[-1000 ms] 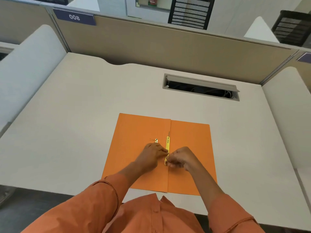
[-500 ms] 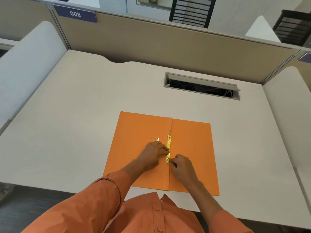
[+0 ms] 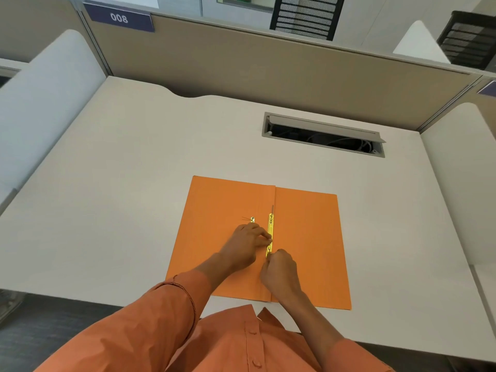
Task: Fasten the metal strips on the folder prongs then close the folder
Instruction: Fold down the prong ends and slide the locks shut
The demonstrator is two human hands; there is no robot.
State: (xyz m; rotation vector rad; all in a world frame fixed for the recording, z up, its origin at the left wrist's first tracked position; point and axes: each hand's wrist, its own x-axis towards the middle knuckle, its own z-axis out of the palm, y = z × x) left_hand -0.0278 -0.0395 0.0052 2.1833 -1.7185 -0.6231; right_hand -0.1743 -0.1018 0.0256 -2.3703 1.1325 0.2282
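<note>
Desk (image 3: 134, 183), pale and wide, bounded at the back by a tan partition (image 3: 268, 71). On the partition's top left corner, a dark blue plate (image 3: 119, 18) marked "008" in white; no other writing legible. Set into the desk at the far right, a grey cable slot (image 3: 323, 134), lid tilted up, cables dimly visible inside.

Folder (image 3: 222, 210), orange, lying open and flat at the near middle of the desk, crease running away from the viewer, near edge just short of the desk's front edge. Orange sleeves (image 3: 150, 326) below, reaching in from the bottom.

Left hand (image 3: 243, 247) resting on the left leaf, fingers curled together, fingertips (image 3: 267, 236) pressed against the middle of the strip. Right hand (image 3: 280, 275) closed into a loose fist just right of the crease, thumb and forefinger pinched at the strip's near end; whether gripping the strip itself or a prong beneath it, cannot tell.

Strip (image 3: 270, 226), long, brass-coloured, lying along the crease on its left side, far end bare with a thin prong (image 3: 272, 208) sticking out beyond it. Second brass piece (image 3: 252, 219), short, on the left leaf just beyond the left knuckles, mostly hidden by them, with two fine wires (image 3: 244, 218) pointing left from it.
</note>
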